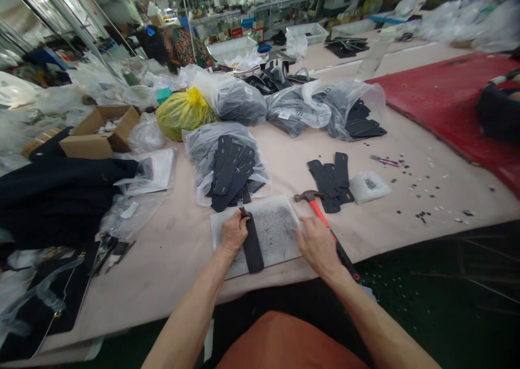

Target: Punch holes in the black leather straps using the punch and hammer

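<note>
My left hand (234, 232) is closed in a pinch around a small metal punch (242, 208), which stands near the far end of a dark strip (254, 250). That strip lies on a pale, black-speckled board (278, 225) at the table's front. My right hand (319, 244) is at the board's right edge, fingers apart and partly curled, with nothing visible in it. Just beyond it a claw hammer (319, 211) with a red and black handle lies on the table, partly behind the hand and forearm.
Beyond the board, a clear bag (197, 160) holds several dark strips. More strips (331, 179) lie beside a white block (369, 186). A pink cutter (385, 161) and small scraps are at right. Filled bags, a cardboard box (101, 130) and dark cloth (60, 195) stand behind and left.
</note>
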{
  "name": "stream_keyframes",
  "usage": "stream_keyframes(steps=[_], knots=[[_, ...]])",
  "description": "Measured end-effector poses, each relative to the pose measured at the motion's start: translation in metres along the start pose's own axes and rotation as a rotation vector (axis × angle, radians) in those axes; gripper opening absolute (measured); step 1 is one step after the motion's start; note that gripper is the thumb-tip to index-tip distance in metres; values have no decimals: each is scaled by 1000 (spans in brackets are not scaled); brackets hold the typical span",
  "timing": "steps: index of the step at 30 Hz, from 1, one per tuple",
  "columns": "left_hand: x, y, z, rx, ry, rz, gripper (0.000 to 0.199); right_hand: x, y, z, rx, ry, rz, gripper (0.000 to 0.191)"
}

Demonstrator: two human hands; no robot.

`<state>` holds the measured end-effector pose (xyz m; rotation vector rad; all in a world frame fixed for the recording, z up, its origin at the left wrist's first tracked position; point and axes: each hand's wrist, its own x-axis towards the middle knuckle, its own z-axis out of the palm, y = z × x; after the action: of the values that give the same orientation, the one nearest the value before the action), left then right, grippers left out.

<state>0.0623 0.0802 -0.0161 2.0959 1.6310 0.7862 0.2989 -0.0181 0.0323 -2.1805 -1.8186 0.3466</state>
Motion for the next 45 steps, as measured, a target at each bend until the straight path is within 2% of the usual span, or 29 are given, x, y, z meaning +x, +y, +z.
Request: stream_keyframes(steps=[1,3,4,6,10,12,14,15,17,19,22,23,24,26,28,29,30,32,34,35,36,37,39,40,42,45], knots=[[0,0,0,1,-1,5,14,0,19,-2,-87,28,73,35],[0,0,0,6,-4,19,13,-1,50,-5,-177,-10,188,29],[0,0,-1,8,-7,28,14,-1,62,-5,-154,-43,229,26],[0,1,-2,10,-14,50,14,-2,74,-6,83,-156,325,18],[-1,3,-4,7,-24,69,14,1,69,-12,626,-423,435,10],[-2,3,-5,1,-23,64,14,4,56,-20,808,-476,483,10],[-2,3,-6,-6,-19,64,16,7,38,-34,991,-475,574,13],[-2,2,-6,-9,-15,70,16,8,27,-44,1042,-446,589,17],[-2,2,-5,-13,-3,88,17,11,3,-69,1029,-323,479,28],[-2,1,-5,-15,10,102,17,14,-22,-97,918,-119,236,37],[-1,1,-5,-6,6,99,16,18,-49,-125,613,210,-88,35],[-1,0,-4,-2,1,97,15,19,-54,-128,489,253,-166,34],[-1,0,-4,0,-3,96,15,20,-58,-129,361,243,-231,33],[-2,0,-3,0,3,96,14,21,-60,-129,128,92,-340,31],[-2,-1,-2,-6,22,96,13,23,-63,-136,-28,-61,-410,28],[-2,-2,-2,-10,29,95,13,24,-65,-143,-49,-72,-429,27],[-2,-2,-2,-13,32,94,12,25,-70,-152,-25,-30,-436,28],[-2,-2,-2,-15,23,97,13,26,-81,-167,132,169,-397,29],[-2,-2,-2,-14,10,96,13,24,-89,-171,306,397,-316,29],[-2,-2,-2,-13,4,95,14,23,-90,-166,336,444,-312,29],[-2,-2,-2,-10,-3,93,14,22,-89,-159,315,428,-339,31],[-2,-2,-2,-5,-7,87,14,20,-85,-150,245,345,-393,31],[-2,-2,-2,7,-16,76,14,19,-71,-133,30,74,-482,31],[-2,-2,-2,12,-16,69,14,19,-63,-128,-61,-45,-473,30],[-3,-3,-1,10,-12,58,15,22,-50,-126,-150,-172,-367,28],[-2,-4,0,6,-15,63,16,31,-38,-133,-68,-216,-187,31]])
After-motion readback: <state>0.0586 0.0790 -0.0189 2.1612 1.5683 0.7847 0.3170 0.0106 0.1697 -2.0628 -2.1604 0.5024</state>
